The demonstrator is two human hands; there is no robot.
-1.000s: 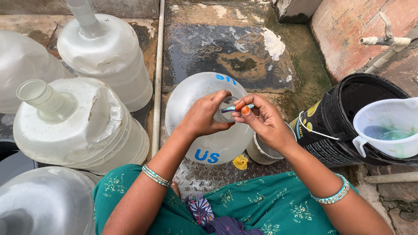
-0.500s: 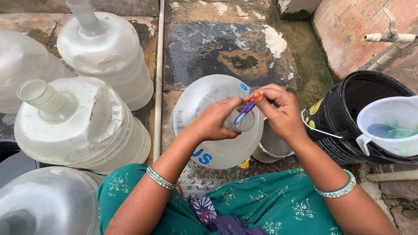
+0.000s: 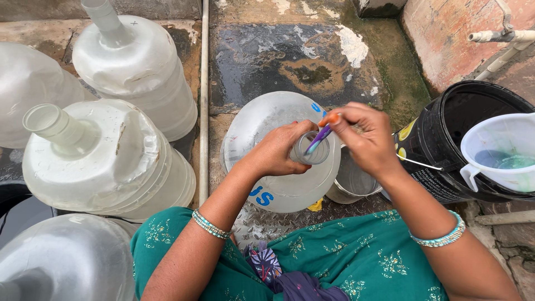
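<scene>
Wet stone floor by a brick wall, upright water jug at centre, left hand wrapped around its neck, right hand pinching a toothbrush, slanted down-left into the mouth, black bucket at right.

Blue lettering printed on the clear water jug at centre; yellow-and-white label on the black bucket at right.

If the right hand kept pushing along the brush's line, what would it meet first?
Probably the open neck of the clear plastic water jug, which the left hand grips; the right hand's purple-handled brush already enters it.
</scene>
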